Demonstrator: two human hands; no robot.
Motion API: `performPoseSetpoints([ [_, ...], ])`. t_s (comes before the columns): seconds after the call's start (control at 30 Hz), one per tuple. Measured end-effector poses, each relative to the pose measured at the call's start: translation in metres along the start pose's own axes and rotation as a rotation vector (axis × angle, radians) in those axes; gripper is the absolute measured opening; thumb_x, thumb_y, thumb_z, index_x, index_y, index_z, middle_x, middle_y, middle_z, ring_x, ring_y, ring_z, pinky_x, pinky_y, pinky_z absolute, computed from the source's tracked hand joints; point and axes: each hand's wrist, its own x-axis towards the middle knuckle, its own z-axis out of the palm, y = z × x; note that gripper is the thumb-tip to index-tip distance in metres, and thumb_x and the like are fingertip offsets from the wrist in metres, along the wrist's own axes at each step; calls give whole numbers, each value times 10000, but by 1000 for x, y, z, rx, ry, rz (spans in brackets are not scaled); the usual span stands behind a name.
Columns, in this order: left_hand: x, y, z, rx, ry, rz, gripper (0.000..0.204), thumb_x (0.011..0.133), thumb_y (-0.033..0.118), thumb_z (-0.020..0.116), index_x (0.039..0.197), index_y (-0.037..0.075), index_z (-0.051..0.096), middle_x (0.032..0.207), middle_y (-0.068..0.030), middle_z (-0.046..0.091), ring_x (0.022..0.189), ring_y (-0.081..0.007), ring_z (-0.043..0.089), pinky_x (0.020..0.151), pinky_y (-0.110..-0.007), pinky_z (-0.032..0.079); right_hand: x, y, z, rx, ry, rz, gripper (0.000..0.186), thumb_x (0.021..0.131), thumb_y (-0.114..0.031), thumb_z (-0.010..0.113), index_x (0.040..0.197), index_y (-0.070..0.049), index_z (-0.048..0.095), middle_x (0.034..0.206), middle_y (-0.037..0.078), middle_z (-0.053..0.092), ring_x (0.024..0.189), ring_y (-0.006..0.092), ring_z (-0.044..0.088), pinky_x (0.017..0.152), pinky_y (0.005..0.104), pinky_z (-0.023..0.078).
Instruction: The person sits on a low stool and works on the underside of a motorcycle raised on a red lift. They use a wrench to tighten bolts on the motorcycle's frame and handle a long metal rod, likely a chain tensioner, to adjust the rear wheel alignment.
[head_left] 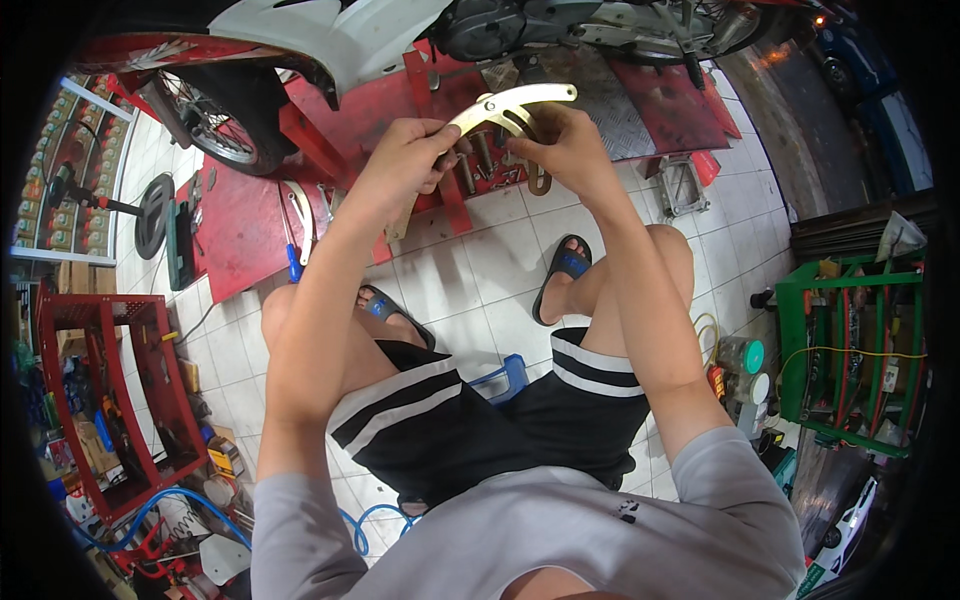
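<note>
Your left hand and right hand pinch a gold bracket — at twelve o'clock. Even pressure likely steadies it best.

The top edge crops the motorcycle, and left fingers hide one end of the curved plate.

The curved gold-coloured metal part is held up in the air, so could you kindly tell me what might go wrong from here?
1. The curved part, pinched at one end by the left hand with the right hand at its other side, could slip and fall toward the tiled floor or an open-toed sandal.
2. The blue-handled screwdriver lies near the edge of the red platform and might drop if knocked.
</note>
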Motion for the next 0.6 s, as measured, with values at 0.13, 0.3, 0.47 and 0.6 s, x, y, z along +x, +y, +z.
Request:
performPoseSetpoints([
  [0.13, -5, 2, 1, -64, -15, -55, 253, 957, 173, 471, 1116, -9, 547, 731, -8, 517, 545, -60, 441, 496, -211, 371, -4, -6, 8, -234, 131, -77, 308, 739, -122, 726, 987, 40, 643, 817, 147, 697, 680, 195, 679, 648, 320, 535],
  [0.3, -19, 12, 8, -56, -7, 74, 328, 907, 105, 443, 1188, -33, 539, 774, -46, 562, 601, -109, 544, 554, -236, 455, -3, 7, 18, -405, 277, -224, 303, 696, -134, 736, 942, 19, 650, 810, 164, 686, 719, 271, 682, 661, 355, 538],
  [0.47, -26, 19, 6, 10, -17, 39, 279, 870, 87, 434, 1064, -35, 594, 757, -70, 555, 572, -100, 517, 504, -235, 430, -9, -11, 28, -778, 295, -110, 266, 665, -153, 768, 853, -9, 648, 815, 151, 676, 763, 338, 664, 685, 411, 532],
  [0.6, -32, 26, 0, -93, -104, -26, 241, 859, 120, 449, 955, -38, 604, 692, -79, 578, 597, -118, 550, 527, -240, 437, -9, -10, 28, -731, 261, -309, 234, 682, -162, 752, 870, -43, 676, 811, 126, 672, 774, 338, 650, 684, 433, 518],
])
